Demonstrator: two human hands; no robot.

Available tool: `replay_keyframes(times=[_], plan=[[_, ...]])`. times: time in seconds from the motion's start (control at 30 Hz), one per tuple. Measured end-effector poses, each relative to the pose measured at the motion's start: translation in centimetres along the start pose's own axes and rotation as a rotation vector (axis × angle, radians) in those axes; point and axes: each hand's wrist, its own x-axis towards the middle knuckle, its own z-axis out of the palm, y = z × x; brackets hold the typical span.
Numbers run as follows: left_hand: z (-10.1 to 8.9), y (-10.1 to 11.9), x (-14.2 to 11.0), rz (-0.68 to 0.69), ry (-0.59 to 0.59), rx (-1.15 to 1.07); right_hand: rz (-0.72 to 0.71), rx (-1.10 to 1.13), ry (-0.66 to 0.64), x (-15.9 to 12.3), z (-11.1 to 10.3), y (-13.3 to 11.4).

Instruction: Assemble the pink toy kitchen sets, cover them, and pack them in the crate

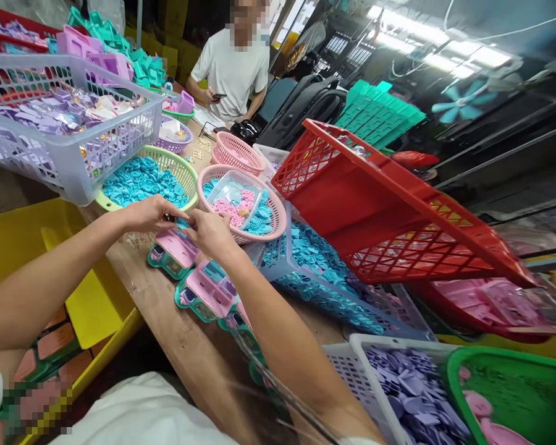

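Both hands pinch one blue piece over the farthest of at least three toys near the bench's left edge.

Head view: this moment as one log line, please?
left hand: at blue piece | right hand: at same piece | grip: unclear | below: pink-and-teal toy | beyond: green basket, pink basket

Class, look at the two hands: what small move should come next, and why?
Probably settle the blue piece onto the pink-topped toy by the fingertips: the left hand and right hand appear to hold the piece between them at that toy, and the neighbouring toy shows blue on its pink top.
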Motion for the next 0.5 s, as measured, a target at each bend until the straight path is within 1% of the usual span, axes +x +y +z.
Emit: replay_keyframes(times=[0.17,0.3,0.37,0.5], plan=[[0.3,0.6,0.0,-0.051,0.006,-0.01,0.018,0.016,0.006,-0.3,0.3,0.1],[0.5,0.9,-0.2,-0.079,-0.008,0.006,0.024,-0.04,0.014,-0.7,0.2,-0.5],[0.8,0.8,-0.4,-0.051,0.02,0.0,0.009,-0.085,0.031,-1.0,0.2,-0.9],[2.0,0.4,-1.5,0.053,0.102,-0.014,-0.047,-0.146,0.06,-1.3,0.4,-1.3]])
